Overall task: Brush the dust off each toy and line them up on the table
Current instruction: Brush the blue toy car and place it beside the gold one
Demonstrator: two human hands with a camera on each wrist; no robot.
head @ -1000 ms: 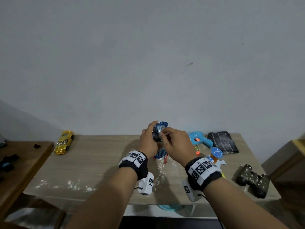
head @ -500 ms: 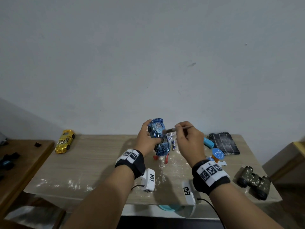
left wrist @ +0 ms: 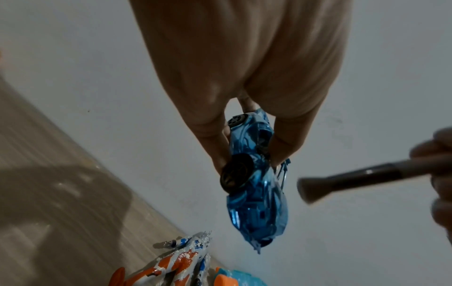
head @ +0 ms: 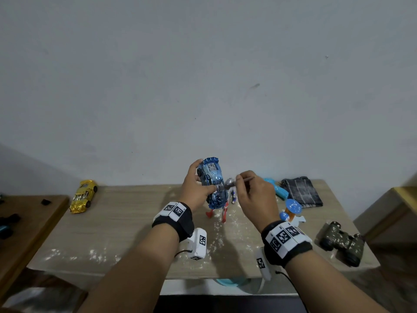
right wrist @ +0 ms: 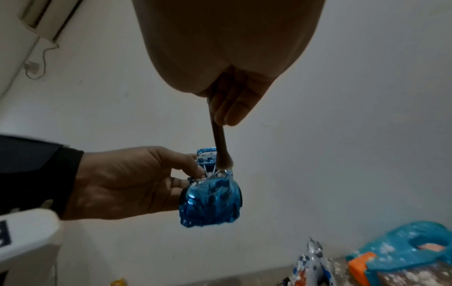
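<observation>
While the left hand grips the blue toy car by its sides, thumb on one flank and fingers on the other, the car hangs in the air above the table, nose tilted down toward the person and tail raised toward the wall. The right hand sits just to the right of the car, its fingers pinching the thin handle of a small brush. The brush head meets the car around its middle in the head view; from the left wrist, the bristles look just apart from the bodywork, so I cannot say whether they touch.

Directly beneath the car, a dusty red, white and blue robot figure lies on the table amid white powder. To the right of the car lie a teal toy gun, a folded dark cloth, a blue-capped toy and camouflage binoculars. Well to the left of the car, a gold toy car rests at the table's far left corner.
</observation>
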